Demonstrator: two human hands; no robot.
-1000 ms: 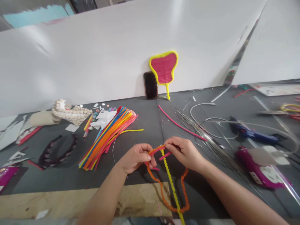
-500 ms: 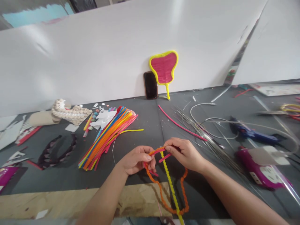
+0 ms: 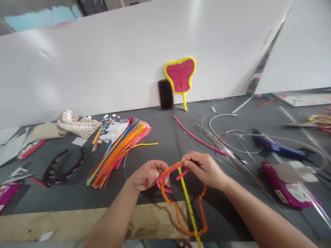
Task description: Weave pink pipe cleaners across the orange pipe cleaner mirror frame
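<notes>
An orange twisted pipe-cleaner loop [image 3: 178, 214] hangs between my hands, with a yellow twisted pipe-cleaner stem [image 3: 188, 199] running down through its middle. Along the loop's top edge lies a pink pipe cleaner [image 3: 169, 172], its left end bent down and its right end sticking out below my right fingers. My left hand [image 3: 148, 176] has its fingers curled behind the loop's upper left corner, thumb close to the pink bend. With thumb and forefinger, my right hand [image 3: 204, 169] pinches the pink pipe cleaner against the orange edge, just right of the yellow stem.
A bundle of coloured pipe cleaners [image 3: 121, 151] lies left. A yellow-edged pink fan shape [image 3: 181, 76] and a phone [image 3: 166, 94] lean on the white board. Thin wires [image 3: 230, 155], a blue glue gun [image 3: 280, 146] and scissors [image 3: 300, 124] are right. A dark braided headband [image 3: 62, 168] lies left.
My left thumb and fingers have shifted slightly left and loosened around the pink pipe cleaner, so more of its bend shows. The right hand keeps its pinch in nearly the same place.
</notes>
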